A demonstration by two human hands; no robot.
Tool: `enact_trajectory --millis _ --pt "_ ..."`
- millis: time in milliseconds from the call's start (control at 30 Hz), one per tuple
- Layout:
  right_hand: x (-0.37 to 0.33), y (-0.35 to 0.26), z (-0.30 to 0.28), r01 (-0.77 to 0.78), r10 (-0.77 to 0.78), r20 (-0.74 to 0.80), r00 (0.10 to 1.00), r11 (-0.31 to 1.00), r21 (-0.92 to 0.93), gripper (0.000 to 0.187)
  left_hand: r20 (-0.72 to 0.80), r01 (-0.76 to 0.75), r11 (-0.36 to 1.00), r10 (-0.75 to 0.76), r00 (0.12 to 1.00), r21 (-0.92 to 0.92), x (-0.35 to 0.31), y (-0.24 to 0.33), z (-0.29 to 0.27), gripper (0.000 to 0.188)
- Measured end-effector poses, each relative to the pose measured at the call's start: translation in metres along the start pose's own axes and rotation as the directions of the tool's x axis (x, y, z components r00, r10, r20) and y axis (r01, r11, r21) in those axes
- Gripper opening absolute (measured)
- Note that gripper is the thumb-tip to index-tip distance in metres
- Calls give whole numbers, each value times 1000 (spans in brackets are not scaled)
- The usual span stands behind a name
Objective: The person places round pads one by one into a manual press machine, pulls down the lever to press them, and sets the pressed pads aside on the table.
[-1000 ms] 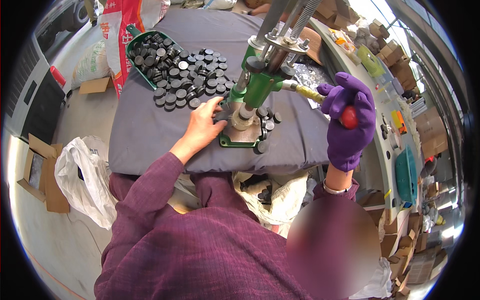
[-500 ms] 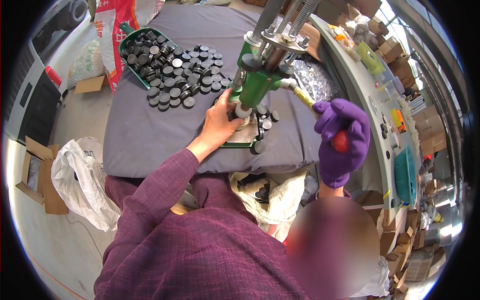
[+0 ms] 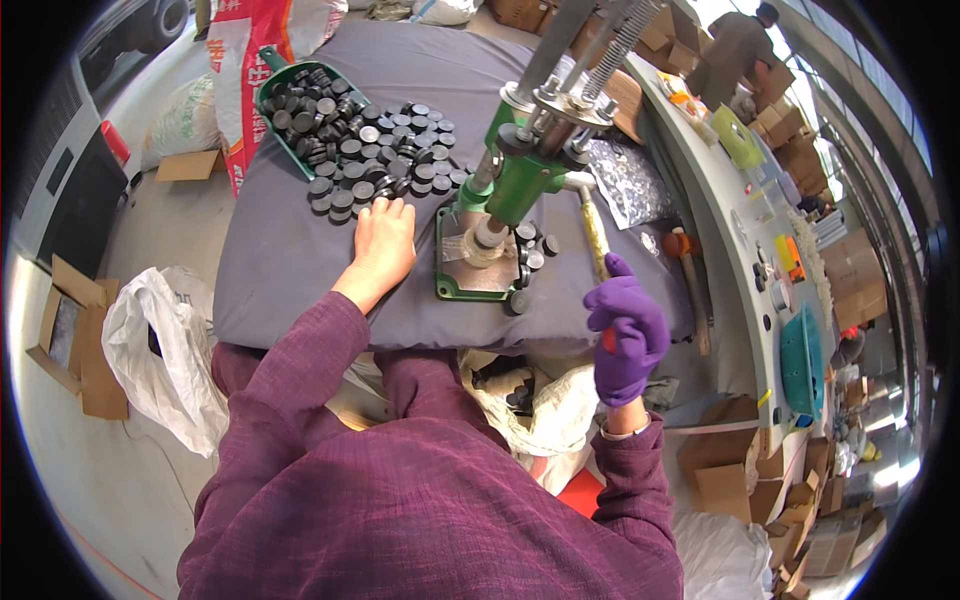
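A green hand press (image 3: 525,185) stands on the cloth-covered table, its ram lowered over a round clear fixture (image 3: 484,246) on the metal base plate. My right hand (image 3: 627,335), in a purple glove, is closed round the red knob (image 3: 608,341) of the press lever (image 3: 594,228), which is wrapped in yellow. Bare, my left hand (image 3: 384,243) lies left of the press with its fingers stretched toward the near edge of a pile of round black caps (image 3: 385,150). No cap shows in it; whether the fingertips touch one I cannot tell.
A green scoop (image 3: 277,66) full of caps lies at the far left. Several loose caps (image 3: 535,259) sit right of the base plate. Beyond them are a clear bag of small parts (image 3: 630,185) and a hammer (image 3: 690,275). A person (image 3: 738,55) stands at the far right.
My left hand has left the press fixture and moved left to the caps. My right hand has come nearer and to the left with the lever's knob.
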State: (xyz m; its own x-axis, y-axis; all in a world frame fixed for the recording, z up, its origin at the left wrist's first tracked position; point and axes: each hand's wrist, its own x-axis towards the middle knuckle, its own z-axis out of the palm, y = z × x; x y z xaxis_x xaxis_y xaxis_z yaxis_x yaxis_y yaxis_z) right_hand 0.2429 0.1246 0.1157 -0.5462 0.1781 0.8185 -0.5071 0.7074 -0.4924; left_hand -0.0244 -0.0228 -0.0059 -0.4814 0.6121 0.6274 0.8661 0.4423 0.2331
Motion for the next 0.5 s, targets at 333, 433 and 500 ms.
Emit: enact_trajectory --millis 333,433,500 --pt "78 -29 -9 -192 211 -116 971 969 157 42 -91 75 991 -85 992 -110 -28 -22 -10 27" --pt "88 -18 -15 -130 151 -79 985 966 222 43 10 95 992 -95 995 -88 -23 -20 -11 30" --pt "90 -19 -15 -137 157 -84 984 969 207 43 12 95 991 -94 995 -90 -20 -21 -9 30"
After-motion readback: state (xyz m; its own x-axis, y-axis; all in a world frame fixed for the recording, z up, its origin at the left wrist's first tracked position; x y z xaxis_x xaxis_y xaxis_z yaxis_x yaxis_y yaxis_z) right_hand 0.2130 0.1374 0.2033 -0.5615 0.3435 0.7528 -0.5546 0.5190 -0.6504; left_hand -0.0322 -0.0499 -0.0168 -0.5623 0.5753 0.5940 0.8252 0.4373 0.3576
